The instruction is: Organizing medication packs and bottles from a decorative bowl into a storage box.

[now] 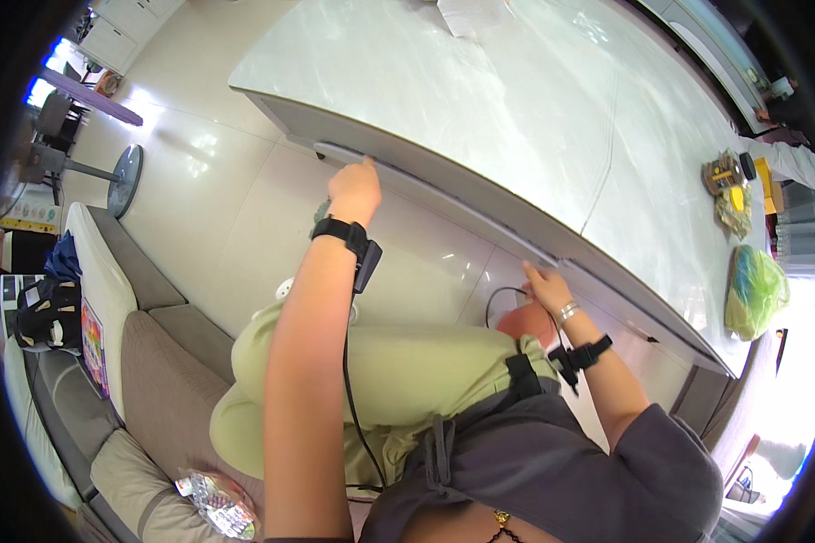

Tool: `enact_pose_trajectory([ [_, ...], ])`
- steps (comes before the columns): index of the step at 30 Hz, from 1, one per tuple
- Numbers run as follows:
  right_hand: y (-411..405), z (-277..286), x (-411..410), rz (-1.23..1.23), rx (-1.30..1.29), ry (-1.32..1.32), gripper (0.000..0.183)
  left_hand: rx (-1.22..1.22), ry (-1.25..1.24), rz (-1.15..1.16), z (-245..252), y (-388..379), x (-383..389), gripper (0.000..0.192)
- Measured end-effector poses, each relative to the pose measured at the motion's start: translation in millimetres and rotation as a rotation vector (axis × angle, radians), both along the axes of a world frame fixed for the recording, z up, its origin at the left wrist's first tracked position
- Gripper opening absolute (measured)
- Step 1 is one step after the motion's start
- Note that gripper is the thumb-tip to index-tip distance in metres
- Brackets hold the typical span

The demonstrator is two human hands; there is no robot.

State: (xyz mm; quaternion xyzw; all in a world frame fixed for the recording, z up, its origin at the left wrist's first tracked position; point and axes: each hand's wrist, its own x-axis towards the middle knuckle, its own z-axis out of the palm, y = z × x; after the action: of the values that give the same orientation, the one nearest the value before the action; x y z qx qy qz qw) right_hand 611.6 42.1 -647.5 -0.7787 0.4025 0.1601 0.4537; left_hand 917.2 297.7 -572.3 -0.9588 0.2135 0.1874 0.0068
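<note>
A long pale strip, seemingly a drawer's edge (448,201), runs along the side of a marble-patterned table (448,88). My left hand (356,190) is at its left part, with curled fingers and one fingertip against or just over the strip. Close below the strip's right end is my right hand (549,288), its thumb side raised; whether it touches the strip I cannot tell. The undersides of both hands are hidden, so any grip is unclear. Black straps circle both wrists, and a dark cable (350,387) runs along my left forearm.
A sofa (170,360) with a clear packaged item (221,506) stands at left, near a fan's round base (125,180). A green plastic bag (754,292) and jars (722,174) sit on the table's right side. A reddish round object (526,324) lies below my right hand. Another person (791,108) is at far right.
</note>
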Motion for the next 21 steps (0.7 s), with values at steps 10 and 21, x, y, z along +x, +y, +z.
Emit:
enact_pose_trajectory([
  [10, -12, -12, 4, -0.771, 0.854, -0.162, 0.091, 0.257, -0.573, -0.494, -91, 4, 30, 0.034],
  [21, -8, -7, 11, -0.91, 0.846, -0.201, 0.064, 0.121, -0.335, -0.81, -56, 11, 43, 0.012],
])
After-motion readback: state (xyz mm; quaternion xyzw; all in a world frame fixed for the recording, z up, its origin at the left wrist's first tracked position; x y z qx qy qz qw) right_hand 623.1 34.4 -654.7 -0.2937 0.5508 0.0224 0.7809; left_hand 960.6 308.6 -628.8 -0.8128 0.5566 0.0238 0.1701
